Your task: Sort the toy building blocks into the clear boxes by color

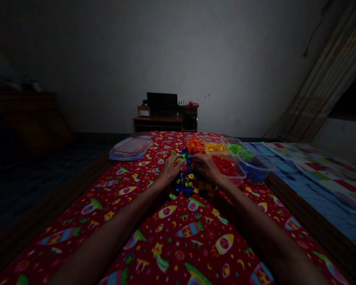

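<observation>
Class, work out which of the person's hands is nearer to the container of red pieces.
Right. The right hand is right beside that container; the left hand is farther off, across the loose pieces.

Lids (pixel 132 148): left edge of the cloth (pixel 148 237), far half
Tubs (pixel 239 178): toward its right edge, pieces (pixel 225 166) inside
Loose heap (pixel 186 183): left of the tubs

Black monitor (pixel 162 104) on desk (pixel 158 123) near wall (pixel 178 51); curtain (pixel 313 87) right; dim left, probably wooden cabinet (pixel 32 118).

In dim light, a low desk (pixel 157 120) fronts the grey wall (pixel 219 55).
</observation>
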A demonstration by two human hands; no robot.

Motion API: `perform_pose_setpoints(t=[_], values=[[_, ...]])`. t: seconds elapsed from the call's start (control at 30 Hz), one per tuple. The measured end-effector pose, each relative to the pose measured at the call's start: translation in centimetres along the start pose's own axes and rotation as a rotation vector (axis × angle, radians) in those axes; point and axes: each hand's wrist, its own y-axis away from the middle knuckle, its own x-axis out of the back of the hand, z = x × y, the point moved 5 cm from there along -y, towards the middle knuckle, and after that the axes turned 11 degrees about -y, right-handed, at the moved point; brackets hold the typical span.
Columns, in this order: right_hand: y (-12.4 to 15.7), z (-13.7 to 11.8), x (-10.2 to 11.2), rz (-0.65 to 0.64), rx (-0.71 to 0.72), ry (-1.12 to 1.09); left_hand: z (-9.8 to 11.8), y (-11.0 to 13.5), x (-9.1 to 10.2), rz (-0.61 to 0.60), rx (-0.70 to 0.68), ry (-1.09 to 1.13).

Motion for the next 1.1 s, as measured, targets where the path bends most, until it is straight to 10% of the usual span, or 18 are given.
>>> perform_pose_setpoints(t=[0.23,0.43,1.1], values=[[0.7,-0.6,3.1,-0.094,-0.239,0.224,-3.0,-1.7,2.3,-0.153,0.043,0.129],[1.5,-0.4,0.3,-0.307,-0.184,0.424,-3.1,-0.6,1.2,-0.317,-0.044,0.015],[0.4,-4.6,2.6,-0.18,-0.238,-0.038,-3.8,-0.1,2.1,-0.412,-0.004,-0.057]])
